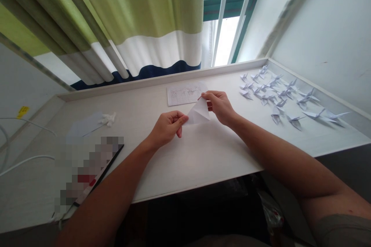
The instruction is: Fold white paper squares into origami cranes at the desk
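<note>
A white sheet of paper (198,114), folded and creased, is held up over the middle of the desk between my two hands. My left hand (169,126) pinches its lower left corner between thumb and fingers. At its upper right, my right hand (219,105) grips the top corner with the thumb, the other fingers curled behind. Just beyond the paper lies a printed, handwritten sheet or pad (181,94), partly hidden by the paper and my right hand.
Several folded paper cranes (285,90) stand on the right of the white desk (174,170). At the left are paper sheets (87,125), a crumpled white tissue (108,119), a blurred-out flat device (95,166) and white cables (29,159). A curtain (145,15) hangs behind.
</note>
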A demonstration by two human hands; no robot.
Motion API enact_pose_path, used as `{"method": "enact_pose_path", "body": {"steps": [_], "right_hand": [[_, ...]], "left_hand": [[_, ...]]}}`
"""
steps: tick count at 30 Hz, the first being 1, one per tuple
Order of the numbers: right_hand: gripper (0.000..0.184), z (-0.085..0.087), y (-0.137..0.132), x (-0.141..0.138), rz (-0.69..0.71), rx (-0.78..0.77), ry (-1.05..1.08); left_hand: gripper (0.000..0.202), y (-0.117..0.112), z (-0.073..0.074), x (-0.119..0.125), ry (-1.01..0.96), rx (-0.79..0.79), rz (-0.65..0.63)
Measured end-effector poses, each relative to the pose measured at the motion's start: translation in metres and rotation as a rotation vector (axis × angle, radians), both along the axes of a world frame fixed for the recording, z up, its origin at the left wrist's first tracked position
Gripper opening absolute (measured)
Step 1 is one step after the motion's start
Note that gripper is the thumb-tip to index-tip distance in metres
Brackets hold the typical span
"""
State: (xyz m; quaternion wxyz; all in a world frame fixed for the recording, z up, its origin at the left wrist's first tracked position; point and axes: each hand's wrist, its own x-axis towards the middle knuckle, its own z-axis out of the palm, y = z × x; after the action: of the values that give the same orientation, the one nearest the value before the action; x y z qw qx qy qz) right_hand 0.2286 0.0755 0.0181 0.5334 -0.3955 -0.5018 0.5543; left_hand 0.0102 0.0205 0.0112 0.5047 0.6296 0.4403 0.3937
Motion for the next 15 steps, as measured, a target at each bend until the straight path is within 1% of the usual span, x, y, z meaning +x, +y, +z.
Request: {"method": "enact_pose_path", "body": {"steps": [4,6,7,9,11,15], "right_hand": [[0.041,0.003,-0.003,0.002,0.274,-0.07,0.069],[0.036,0.004,-0.007,0.002,0.414,-0.058,0.078],[0.032,0.004,-0.008,0.002,0.443,-0.045,0.068],[0.025,0.004,-0.011,0.002,0.457,-0.017,0.044],[0.023,0.003,-0.012,0.001,0.412,0.004,0.017],[0.03,0.002,-0.011,-0.002,0.31,0.015,-0.047]], "left_hand": [[0.052,0.003,0.002,0.0,-0.164,-0.002,0.06],[0.052,0.003,0.003,-0.001,-0.223,-0.021,0.065],[0.051,0.004,0.003,-0.001,-0.238,-0.035,0.055],[0.051,0.003,0.004,-0.002,-0.248,-0.056,0.022],[0.052,0.003,0.003,-0.003,-0.236,-0.053,-0.016],[0.05,0.002,0.0,-0.003,-0.141,-0.04,-0.105]]}}
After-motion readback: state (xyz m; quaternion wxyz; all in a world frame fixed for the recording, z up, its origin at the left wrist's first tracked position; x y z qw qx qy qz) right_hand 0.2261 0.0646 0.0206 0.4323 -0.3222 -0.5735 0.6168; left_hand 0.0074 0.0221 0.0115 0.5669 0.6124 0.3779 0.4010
